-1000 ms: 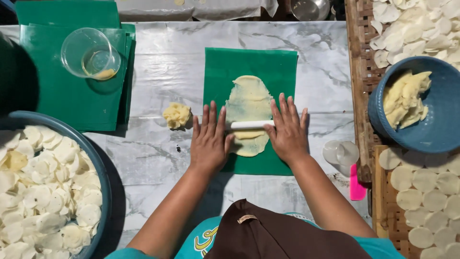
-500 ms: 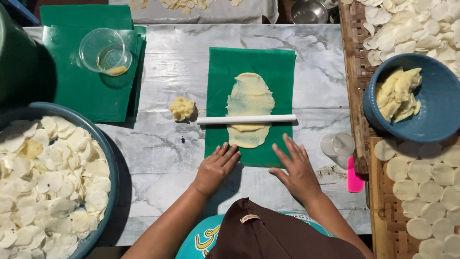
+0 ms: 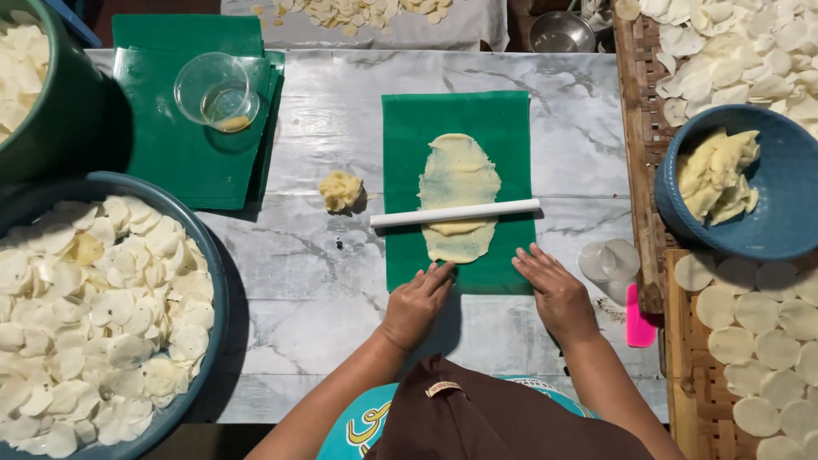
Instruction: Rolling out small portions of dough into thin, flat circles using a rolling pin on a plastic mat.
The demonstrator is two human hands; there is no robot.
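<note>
A thin white rolling pin (image 3: 456,213) lies crosswise on a flattened oval of pale dough (image 3: 460,196), which rests on a green mat (image 3: 407,247) on the marbled worktop (image 3: 281,273). Both hands are off the pin. The left hand (image 3: 417,302) rests palm down at the mat's near edge with fingers released and empty; the right hand (image 3: 555,290) lies flat just beside it, also holding nothing, its fingertips on the mat's near right corner.

To roll well from here, I judge that both palms should meet the pin evenly, one toward each end, so the sheet thins uniformly rather than tapering to one side. Light, equal pressure should keep the already thin, slightly ragged edges from tearing, and the mat should stay square so the dough does not creep off it.

A small lump of dough (image 3: 340,189) waits just left of the mat, and a clear cup (image 3: 217,92) stands on a stack of green mats (image 3: 162,162).
</note>
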